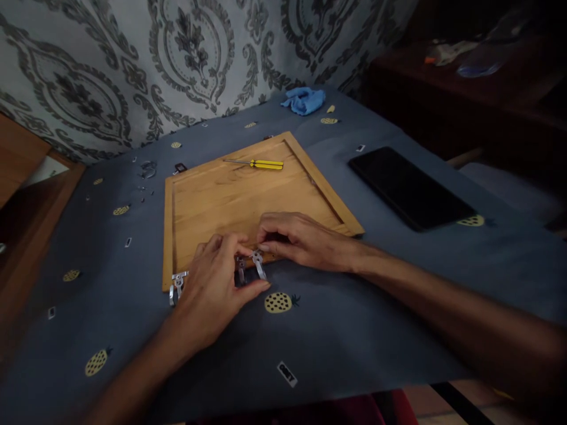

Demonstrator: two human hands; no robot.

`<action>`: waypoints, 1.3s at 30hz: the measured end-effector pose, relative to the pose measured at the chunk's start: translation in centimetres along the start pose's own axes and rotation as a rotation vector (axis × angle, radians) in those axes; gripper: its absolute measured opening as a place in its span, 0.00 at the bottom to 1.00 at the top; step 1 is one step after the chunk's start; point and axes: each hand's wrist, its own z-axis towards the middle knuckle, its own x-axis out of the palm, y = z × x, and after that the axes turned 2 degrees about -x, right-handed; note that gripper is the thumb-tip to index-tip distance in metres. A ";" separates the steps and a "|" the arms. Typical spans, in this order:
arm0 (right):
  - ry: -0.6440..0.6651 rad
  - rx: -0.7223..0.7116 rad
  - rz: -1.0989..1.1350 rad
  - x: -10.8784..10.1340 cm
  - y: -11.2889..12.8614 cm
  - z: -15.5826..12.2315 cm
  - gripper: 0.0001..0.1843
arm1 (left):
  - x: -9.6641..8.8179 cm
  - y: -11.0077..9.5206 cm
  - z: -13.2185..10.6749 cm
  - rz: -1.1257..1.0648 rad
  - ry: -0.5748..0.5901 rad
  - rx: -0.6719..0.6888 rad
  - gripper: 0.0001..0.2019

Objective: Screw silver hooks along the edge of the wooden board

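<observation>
A wooden tray (230,195) lies on a blue cloth with pineapple prints. Both my hands meet at its near edge. My left hand (212,289) curls over a small metal bracket (257,262) and pinches it with thumb and fingers. My right hand (296,239) is closed, fingertips pressed on the same bracket at the tray's rim. A second metal bracket (177,284) sits at the tray's near left corner, untouched. A yellow-handled screwdriver (261,163) lies inside the tray near its far edge.
A black phone or tablet (410,188) lies on the cloth to the right. A crumpled blue rag (303,99) sits at the far edge. Small metal parts (147,171) are scattered left of the tray. Patterned wall behind, dark furniture at right.
</observation>
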 end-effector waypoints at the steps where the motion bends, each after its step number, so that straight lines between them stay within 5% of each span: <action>1: 0.007 0.002 -0.008 0.0 0.0 0.0 0.03 | 0.0 0.0 0.0 0.000 0.001 0.000 0.22; 39: 0.029 0.080 -0.049 0.8 1.0 0.3 0.05 | 0.2 0.2 0.0 -0.008 0.007 0.056 0.21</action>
